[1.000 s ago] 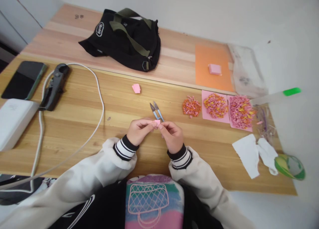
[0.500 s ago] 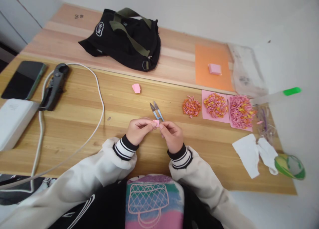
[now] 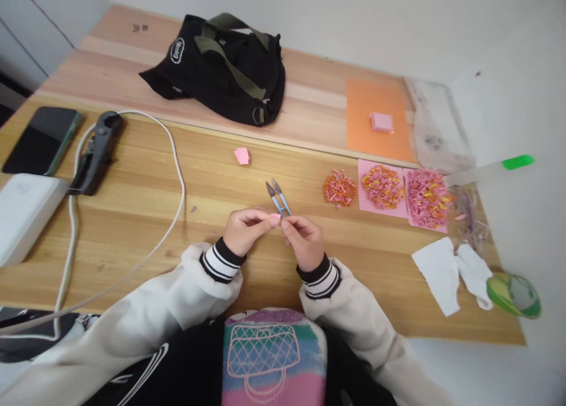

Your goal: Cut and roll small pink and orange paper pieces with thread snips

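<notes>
One small pink paper piece (image 3: 276, 217), pinched between the fingertips of the left hand (image 3: 246, 231) and right hand (image 3: 305, 241), both closed on it. One pair of thread snips (image 3: 277, 197) lay just beyond the grip. One loose pink scrap (image 3: 242, 156) lay farther out, to the left. Three heaps of paper bits (image 3: 383, 187) lay to the right. One black bag (image 3: 225, 67) lay farthest from the grip.
</notes>
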Demonstrator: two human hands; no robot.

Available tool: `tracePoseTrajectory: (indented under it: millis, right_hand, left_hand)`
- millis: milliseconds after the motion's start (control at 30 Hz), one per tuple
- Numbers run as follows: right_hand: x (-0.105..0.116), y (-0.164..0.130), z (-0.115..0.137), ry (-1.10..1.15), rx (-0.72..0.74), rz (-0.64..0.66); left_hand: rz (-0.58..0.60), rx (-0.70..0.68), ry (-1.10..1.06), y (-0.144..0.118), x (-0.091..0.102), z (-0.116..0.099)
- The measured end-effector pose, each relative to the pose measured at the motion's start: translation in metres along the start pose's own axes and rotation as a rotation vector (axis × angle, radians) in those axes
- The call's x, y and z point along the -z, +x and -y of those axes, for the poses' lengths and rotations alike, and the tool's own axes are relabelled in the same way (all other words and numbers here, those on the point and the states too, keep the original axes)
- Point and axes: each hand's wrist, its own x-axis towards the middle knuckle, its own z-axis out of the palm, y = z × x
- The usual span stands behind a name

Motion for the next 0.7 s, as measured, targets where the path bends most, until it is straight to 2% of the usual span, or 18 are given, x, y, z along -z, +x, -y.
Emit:
tracePoseTrajectory:
  millis: [700]
  right_hand:
    - [0.0003, -0.0006, 0.0012, 0.041, 0.02, 0.052]
  left_hand:
    - [-0.014, 0.043, -0.09, 0.0005, 0.0007, 0.0032]
